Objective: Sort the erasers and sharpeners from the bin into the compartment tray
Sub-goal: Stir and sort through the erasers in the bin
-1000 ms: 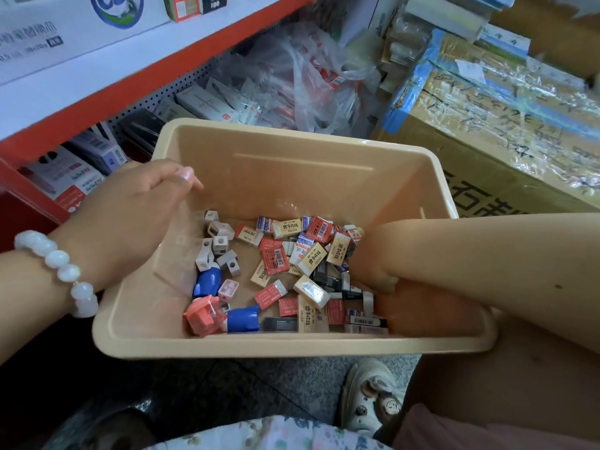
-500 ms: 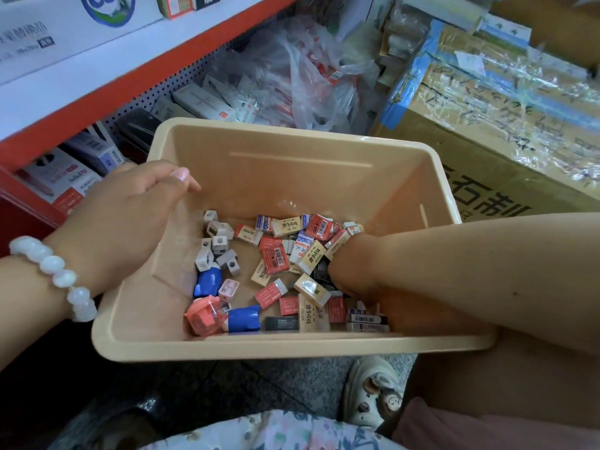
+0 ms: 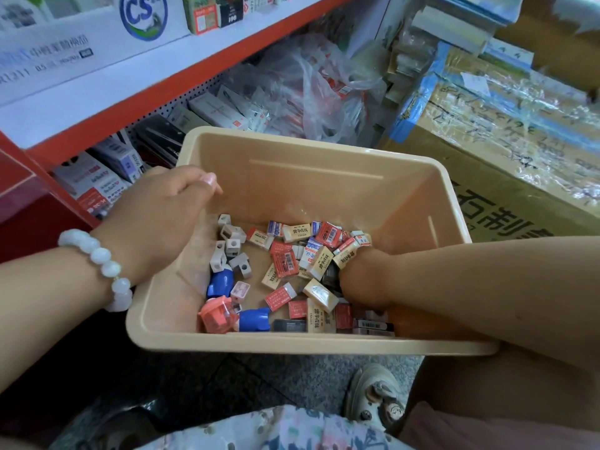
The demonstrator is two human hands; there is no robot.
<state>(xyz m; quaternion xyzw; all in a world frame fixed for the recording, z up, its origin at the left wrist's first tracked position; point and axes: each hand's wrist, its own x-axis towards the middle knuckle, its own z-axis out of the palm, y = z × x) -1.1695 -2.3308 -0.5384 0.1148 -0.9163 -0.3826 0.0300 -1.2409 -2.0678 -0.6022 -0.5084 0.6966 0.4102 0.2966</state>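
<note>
The beige bin sits over the speckled floor, beside a taped cardboard carton and a red shelf. My left hand grips its left rim. My right hand is buried among the erasers inside; its fingers are hidden, so I cannot tell their state. Grey sharpeners lie nearer my left hand.
</note>
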